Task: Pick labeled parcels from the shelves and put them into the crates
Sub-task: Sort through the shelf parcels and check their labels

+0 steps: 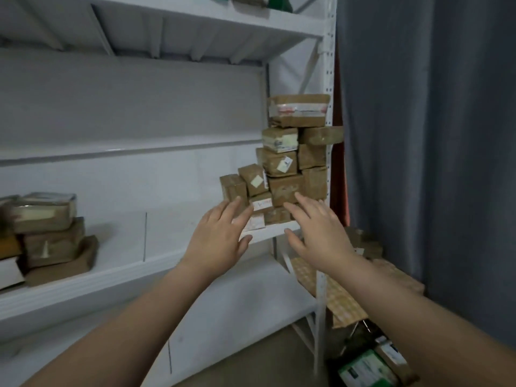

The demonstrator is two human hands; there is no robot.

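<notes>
Both hands empty, fingers spread: left hand (216, 238), right hand (318, 233) reaching at parcel stack (290, 163) on shelf (268, 233). Stack tall, leaning; I take labeled parcel (261, 203) low front, brace upper ones.

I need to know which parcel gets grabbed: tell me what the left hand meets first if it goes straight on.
Probably the small brown parcel with the pink-printed label, low in the stack: the left hand has its fingertips right at it. Depth is unclear.
</notes>
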